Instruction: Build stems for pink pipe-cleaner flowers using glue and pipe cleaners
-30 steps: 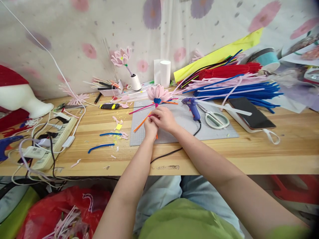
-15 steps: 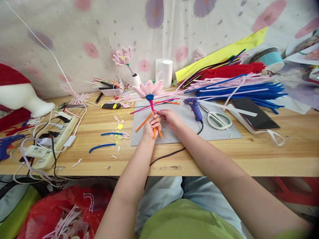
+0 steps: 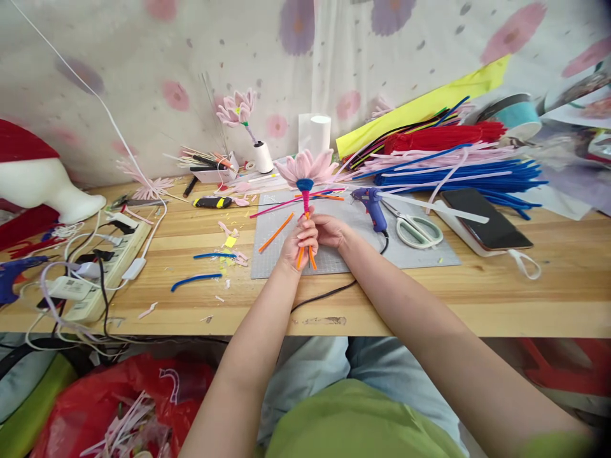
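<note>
A pink fuzzy flower (image 3: 308, 168) with a blue base stands upright above my left hand (image 3: 300, 243). My left hand is closed round its stem, just below the magenta wrapping (image 3: 306, 200). Orange pipe cleaner ends (image 3: 306, 257) stick out beneath those fingers. Close against the left fingers is my right hand (image 3: 331, 230), curled at the stem with its fingertips partly hidden behind. What it pinches cannot be made out. A loose orange pipe cleaner (image 3: 277, 232) lies on the grey cutting mat (image 3: 329, 257), left of the stem.
On the mat's right lie a purple glue gun (image 3: 371, 207) and scissors (image 3: 419, 230). Behind are blue pipe cleaners (image 3: 463, 181) and a second flower (image 3: 238, 109) in a white spool (image 3: 262, 157). A power strip (image 3: 112, 270), cutter (image 3: 212, 202) and phone (image 3: 489, 219) surround the workspace.
Both hands and the flower have shifted slightly right. My right fingers, earlier pinching beside the stem in sight, have moved round behind it and are now partly hidden.
</note>
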A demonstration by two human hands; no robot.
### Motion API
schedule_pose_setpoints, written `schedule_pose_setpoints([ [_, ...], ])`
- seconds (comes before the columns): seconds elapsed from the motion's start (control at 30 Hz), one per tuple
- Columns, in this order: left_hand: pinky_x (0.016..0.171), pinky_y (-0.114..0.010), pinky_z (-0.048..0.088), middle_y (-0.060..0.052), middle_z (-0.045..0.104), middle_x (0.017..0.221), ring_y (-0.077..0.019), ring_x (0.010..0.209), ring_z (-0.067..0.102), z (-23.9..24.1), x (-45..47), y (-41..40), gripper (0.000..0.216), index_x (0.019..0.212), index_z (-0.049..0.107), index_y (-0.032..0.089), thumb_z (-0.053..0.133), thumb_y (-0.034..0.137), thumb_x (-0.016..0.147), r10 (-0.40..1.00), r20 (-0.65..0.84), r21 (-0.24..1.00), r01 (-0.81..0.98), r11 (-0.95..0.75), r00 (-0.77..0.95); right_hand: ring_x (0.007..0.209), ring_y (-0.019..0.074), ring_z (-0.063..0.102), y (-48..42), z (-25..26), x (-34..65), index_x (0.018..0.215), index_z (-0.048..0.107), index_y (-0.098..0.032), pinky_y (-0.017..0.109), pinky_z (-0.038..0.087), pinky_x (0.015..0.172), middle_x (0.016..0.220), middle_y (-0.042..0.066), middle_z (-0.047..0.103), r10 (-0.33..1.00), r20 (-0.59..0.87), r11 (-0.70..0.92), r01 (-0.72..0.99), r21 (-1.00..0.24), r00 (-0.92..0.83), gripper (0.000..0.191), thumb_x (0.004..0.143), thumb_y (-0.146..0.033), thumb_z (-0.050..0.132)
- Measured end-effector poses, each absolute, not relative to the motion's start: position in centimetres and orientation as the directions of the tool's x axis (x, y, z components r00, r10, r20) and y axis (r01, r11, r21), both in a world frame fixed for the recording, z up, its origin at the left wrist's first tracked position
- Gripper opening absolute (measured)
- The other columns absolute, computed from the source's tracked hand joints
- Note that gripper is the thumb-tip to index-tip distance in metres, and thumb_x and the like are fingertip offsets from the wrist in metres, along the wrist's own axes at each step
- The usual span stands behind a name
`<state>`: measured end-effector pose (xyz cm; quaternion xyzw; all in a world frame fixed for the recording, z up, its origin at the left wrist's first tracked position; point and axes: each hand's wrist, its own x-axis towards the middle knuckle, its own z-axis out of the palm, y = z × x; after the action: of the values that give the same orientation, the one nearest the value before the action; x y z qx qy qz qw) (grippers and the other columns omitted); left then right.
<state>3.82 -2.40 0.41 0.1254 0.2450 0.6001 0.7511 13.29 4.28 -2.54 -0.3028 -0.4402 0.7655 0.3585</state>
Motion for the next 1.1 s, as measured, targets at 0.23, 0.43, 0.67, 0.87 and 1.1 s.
schedule_pose_setpoints([
  [0.23,0.034,-0.012,0.022,0.003,0.05,0.056,0.0001,0.039,0.034,-1.7,4.4,-0.6,0.008,0.073,0.061,0.011,0.054,0.015,0.074,0.966,-0.193,0.844,-0.531,0.074,-0.173,0.067,0.013,0.048,3.2,-1.2,13.0,0.087,0.059,-0.017,0.027,0.04,0.066,0.075,0.002,0.054,0.874,0.479,0.485,0.24,-0.841,-0.087,0.02,0.07,-0.02,0.048],
  [0.43,0.058,-0.019,0.041,0.0,0.059,0.064,-0.0084,0.062,0.053,-4.0,4.6,0.4,0.01,0.062,0.061,0.014,0.054,0.012,0.068,0.896,0.111,0.97,-0.149,-0.192,-0.43,0.079,0.0182,0.049,1.5,0.3,12.4,0.086,0.063,-0.018,0.03,0.037,0.072,0.081,0.007,0.056,0.707,0.542,0.701,0.55,-0.453,-0.455,0.022,0.074,-0.032,0.052],
  [0.67,0.065,-0.024,0.042,-0.004,0.066,0.074,-0.0155,0.072,0.058,-3.7,3.8,-0.1,0.015,0.074,0.066,0.016,0.051,0.015,0.072,0.865,0.221,0.975,0.084,-0.205,-0.451,0.068,0.014,0.052,1.5,0.6,12.2,0.078,0.058,-0.019,0.025,0.035,0.064,0.073,0.003,0.06,0.815,0.451,0.579,0.509,-0.637,-0.364,0.01,0.072,-0.021,0.051],
  [0.87,0.069,-0.026,0.04,-0.006,0.066,0.074,-0.0188,0.076,0.057,-3.1,3.4,-0.7,0.015,0.075,0.067,0.018,0.052,0.018,0.074,0.856,0.267,0.951,0.266,-0.159,-0.442,0.055,0.0111,0.046,1.6,0.6,12.0,0.066,0.052,-0.018,0.024,0.03,0.053,0.06,0.0,0.055,0.93,0.281,0.364,0.505,-0.782,-0.235,0.027,0.064,-0.043,0.062],
  [1.1,0.068,-0.023,0.038,-0.004,0.062,0.066,-0.0146,0.071,0.056,-3.4,2.9,-0.6,0.018,0.077,0.066,0.02,0.048,0.018,0.078,0.82,0.357,0.91,0.364,-0.198,-0.447,0.05,0.0082,0.042,2.8,-0.4,11.5,0.059,0.048,-0.017,0.022,0.03,0.051,0.054,-0.003,0.05,0.948,0.146,0.228,0.283,-0.932,-0.284,0.021,0.072,-0.032,0.053],
])
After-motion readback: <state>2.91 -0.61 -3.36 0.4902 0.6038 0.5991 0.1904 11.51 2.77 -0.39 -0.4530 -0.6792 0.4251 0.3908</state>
